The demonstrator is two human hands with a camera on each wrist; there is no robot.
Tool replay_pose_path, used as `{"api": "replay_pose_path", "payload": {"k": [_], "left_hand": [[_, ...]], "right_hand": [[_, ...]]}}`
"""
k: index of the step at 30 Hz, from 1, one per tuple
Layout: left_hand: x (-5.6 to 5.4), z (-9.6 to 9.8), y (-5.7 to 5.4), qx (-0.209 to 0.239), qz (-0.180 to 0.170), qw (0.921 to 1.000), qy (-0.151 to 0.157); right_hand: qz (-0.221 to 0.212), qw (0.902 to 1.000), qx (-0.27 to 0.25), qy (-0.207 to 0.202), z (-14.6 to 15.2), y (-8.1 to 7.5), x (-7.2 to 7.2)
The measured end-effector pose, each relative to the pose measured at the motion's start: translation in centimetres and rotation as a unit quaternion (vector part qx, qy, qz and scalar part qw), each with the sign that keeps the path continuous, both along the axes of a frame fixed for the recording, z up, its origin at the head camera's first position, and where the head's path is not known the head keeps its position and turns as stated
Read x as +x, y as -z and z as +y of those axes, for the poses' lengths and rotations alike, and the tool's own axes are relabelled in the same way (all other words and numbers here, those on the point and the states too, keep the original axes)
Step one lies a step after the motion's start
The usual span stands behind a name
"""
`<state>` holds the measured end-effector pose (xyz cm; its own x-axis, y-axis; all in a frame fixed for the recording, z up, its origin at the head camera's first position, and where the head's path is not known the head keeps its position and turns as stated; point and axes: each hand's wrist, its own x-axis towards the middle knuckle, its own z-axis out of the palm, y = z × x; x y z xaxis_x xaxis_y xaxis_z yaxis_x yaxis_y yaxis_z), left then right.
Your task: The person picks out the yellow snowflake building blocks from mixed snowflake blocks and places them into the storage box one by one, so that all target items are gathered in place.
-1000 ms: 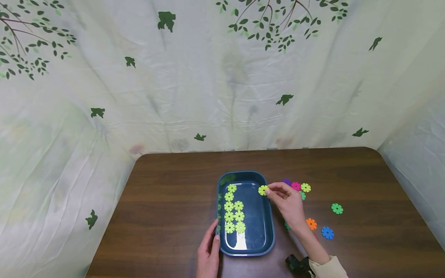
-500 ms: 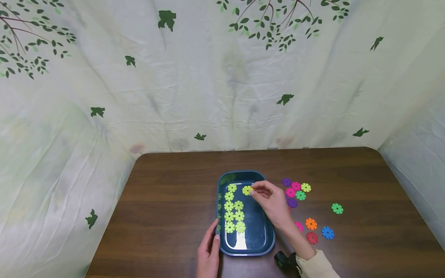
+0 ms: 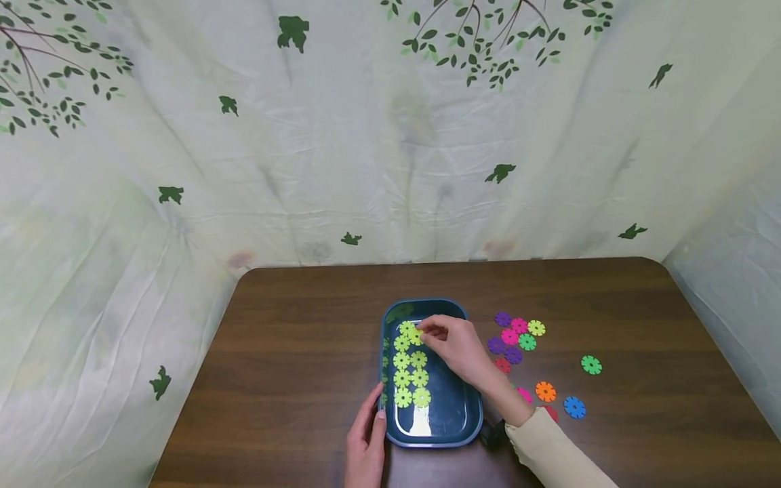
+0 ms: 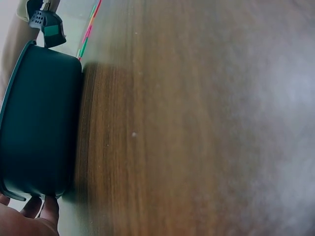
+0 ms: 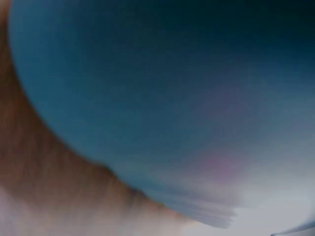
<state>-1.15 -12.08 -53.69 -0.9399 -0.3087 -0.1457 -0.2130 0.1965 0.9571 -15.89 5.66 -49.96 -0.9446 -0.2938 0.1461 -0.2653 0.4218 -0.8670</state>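
Observation:
A dark blue tray [image 3: 450, 407] lies on the wooden table, holding yellow notched plastic discs [image 3: 402, 377] in two columns on its left side. Over the tray's far part, my right hand [image 3: 454, 346] pinches another yellow notched disc [image 3: 415, 336] between thumb and fingertips, right beside the top of the left column. My left hand [image 3: 366, 440] rests its fingers on the tray's outer left wall. In the left wrist view, fingertips [image 4: 49, 209] touch the tray's side [image 4: 42, 123]. The right wrist view is blurred and filled mostly by the blue tray [image 5: 123, 98].
Right of the tray lie loose notched discs: purple [image 3: 512, 354], pink [image 3: 509, 337], one yellow [image 3: 536, 328], green [image 3: 591, 364], orange [image 3: 546, 392], blue [image 3: 574, 407] and red [image 3: 502, 365]. A leaf-patterned cloth [image 3: 427, 203] hangs behind the table [image 3: 305, 352].
My right hand has carried the yellow notched disc leftward, from the tray's right rim to beside the left column. The left hand has stayed at the tray's side.

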Motion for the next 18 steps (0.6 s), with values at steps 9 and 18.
{"api": "replay_pose_path", "payload": {"k": [9,18], "left_hand": [[-0.1,0.0,-0.2,0.002,-0.012,0.9999,0.005],[-0.1,0.0,-0.6,0.012,-0.023,0.9997,0.003]], "right_hand": [[0.014,0.9950,0.066,-0.073,-0.1,-0.1,-1.7],[0.006,0.9830,0.130,-0.129,-0.3,0.0,-3.9]]}}
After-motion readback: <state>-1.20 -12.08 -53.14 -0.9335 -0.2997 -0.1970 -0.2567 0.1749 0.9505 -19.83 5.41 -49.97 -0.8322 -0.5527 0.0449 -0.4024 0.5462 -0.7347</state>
